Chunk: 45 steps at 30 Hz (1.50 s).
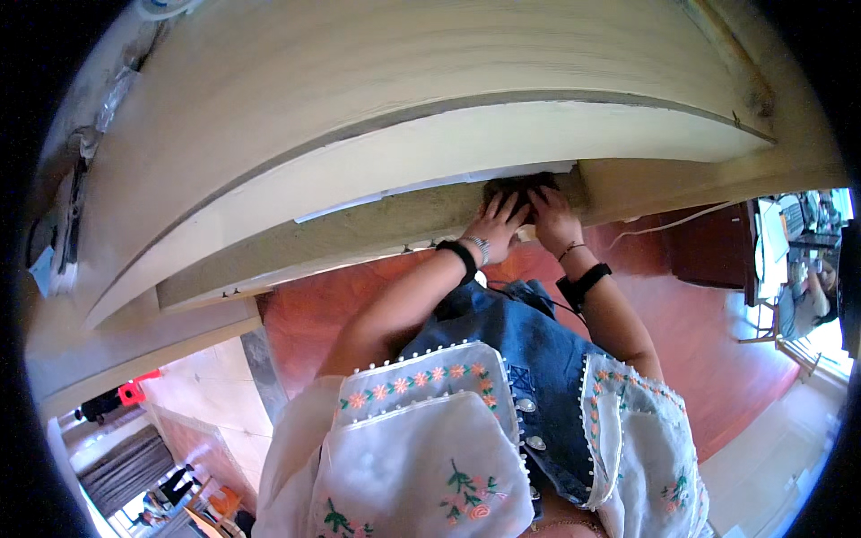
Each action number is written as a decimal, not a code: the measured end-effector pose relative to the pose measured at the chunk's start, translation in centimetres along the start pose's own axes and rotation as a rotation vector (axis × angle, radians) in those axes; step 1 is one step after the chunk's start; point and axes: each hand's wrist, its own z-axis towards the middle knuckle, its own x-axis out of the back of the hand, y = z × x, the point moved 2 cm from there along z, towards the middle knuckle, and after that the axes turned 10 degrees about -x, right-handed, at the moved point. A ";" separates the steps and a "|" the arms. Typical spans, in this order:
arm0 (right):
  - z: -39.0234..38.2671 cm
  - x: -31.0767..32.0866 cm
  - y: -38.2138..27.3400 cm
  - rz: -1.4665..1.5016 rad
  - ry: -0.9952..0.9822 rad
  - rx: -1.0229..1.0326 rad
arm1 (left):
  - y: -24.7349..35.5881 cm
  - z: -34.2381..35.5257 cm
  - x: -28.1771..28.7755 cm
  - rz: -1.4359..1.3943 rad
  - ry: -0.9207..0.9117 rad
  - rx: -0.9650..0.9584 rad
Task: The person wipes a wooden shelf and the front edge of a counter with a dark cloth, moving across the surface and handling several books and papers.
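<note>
At the front of a pale shelf opening, both my hands are on a dark brown, soft-looking thing [520, 186]; its kind cannot be made out. My left hand [499, 226] has its fingers spread across the near left side of it, with the thumb lower down. My right hand [554, 221] curves its fingers over the right side, close to the left. Both hands seem to grip it between them, and they cover much of it. White papers [395, 190] lie along the shelf [359, 220] behind and left of it.
A broad cream panel [466, 130] arches above the shelf. White cable [668, 226] runs right towards a dark brown desk [708, 255] with papers; a person [812, 300] sits beyond. Reddish floor [314, 300] lies below. Far lower left are a red stool [134, 390] and another person [161, 498].
</note>
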 end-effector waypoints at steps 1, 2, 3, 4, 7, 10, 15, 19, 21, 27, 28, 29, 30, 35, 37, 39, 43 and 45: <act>0.4 0.3 1.4 -0.008 -0.004 0.015 | 0.7 1.5 0.4 -0.004 -0.082 -0.021; 1.0 0.4 2.7 -0.071 -0.014 0.003 | 1.4 2.7 0.5 -0.008 -0.163 -0.040; 1.6 0.5 3.5 -0.133 -0.022 -0.001 | 1.6 3.8 0.1 -0.013 -0.147 -0.022; 2.0 0.4 4.0 -0.165 -0.013 0.028 | 1.7 4.8 -0.3 0.028 -0.159 -0.029; 2.6 0.0 4.3 -0.155 0.009 -0.053 | 2.5 6.3 -1.2 0.034 -0.128 0.037; 2.1 1.4 4.1 -0.220 -0.112 -0.092 | 3.2 7.2 -2.1 0.114 -0.116 0.041; 1.3 0.1 5.6 -0.195 0.041 -0.069 | 4.6 7.0 -0.3 0.018 -0.227 0.079; 1.1 0.0 5.5 -0.181 -0.068 -0.063 | 4.2 6.6 -0.5 -0.014 -0.191 0.063; 0.8 -1.4 6.6 -0.108 0.009 -0.016 | 3.5 6.6 -2.6 0.032 -0.089 0.051; -0.9 -0.4 4.6 -0.198 0.069 0.042 | 2.4 5.3 -3.0 0.137 -0.073 -0.039; -1.0 -0.3 4.0 -0.198 0.135 0.100 | 2.2 4.8 -3.1 0.157 -0.023 -0.039; -1.0 -0.4 3.4 -0.204 0.135 0.112 | 1.7 4.2 -3.3 0.154 -0.013 -0.031; -1.5 0.0 2.4 -0.252 0.080 0.062 | 1.5 3.7 -3.7 0.170 0.039 -0.057; -1.0 -1.4 -3.1 -0.280 -0.049 0.085 | -2.9 -0.8 -5.0 0.130 0.167 -0.054; -0.9 -1.5 -6.1 -0.338 -0.115 0.146 | -3.9 -3.5 -3.8 0.150 0.142 -0.046; -1.0 -1.4 -9.5 -0.382 -0.121 0.186 | -5.0 -6.3 -1.9 0.106 0.128 -0.014; 0.3 -4.0 -14.6 -0.476 -0.122 0.420 | -7.7 -13.2 1.0 0.043 0.208 0.053; -0.3 -4.0 -19.3 -0.516 -0.319 0.436 | -8.3 -16.8 2.5 0.118 0.196 0.119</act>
